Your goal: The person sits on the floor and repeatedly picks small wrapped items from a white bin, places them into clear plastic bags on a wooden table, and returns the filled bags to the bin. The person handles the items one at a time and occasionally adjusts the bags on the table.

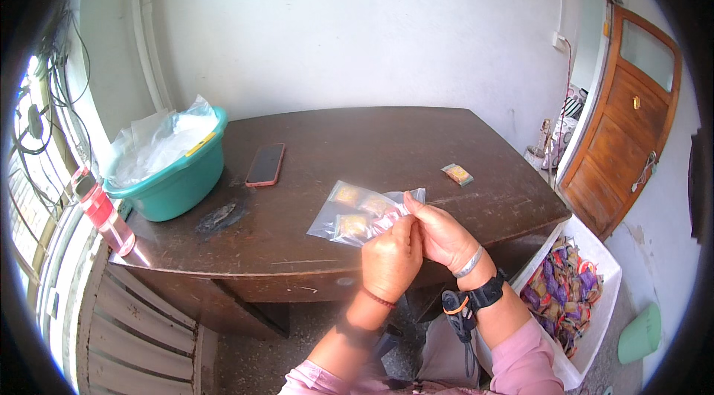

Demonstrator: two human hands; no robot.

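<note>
A clear plastic bag [325, 223] lies near the front edge of the dark wooden table [357, 144], with several small yellow-and-white wrapped packets [352, 224] inside. My left hand [391, 258] pinches the bag's near right end between curled fingers. Against it, my right hand [446, 233] grips the same end, thumb raised along the plastic. The fingers hide the bag's edge, so its seal cannot be made out. Beyond my right hand, a single small wrapped packet [458, 174] rests apart on the table.
A teal plastic basin [184, 188] full of clear bags [162, 141] stands at the table's left, beside a pink bottle [106, 216]. A phone [265, 165] lies nearby. Low on the right are a white foam box [605, 289] of wrapped packets and a green bin [640, 333].
</note>
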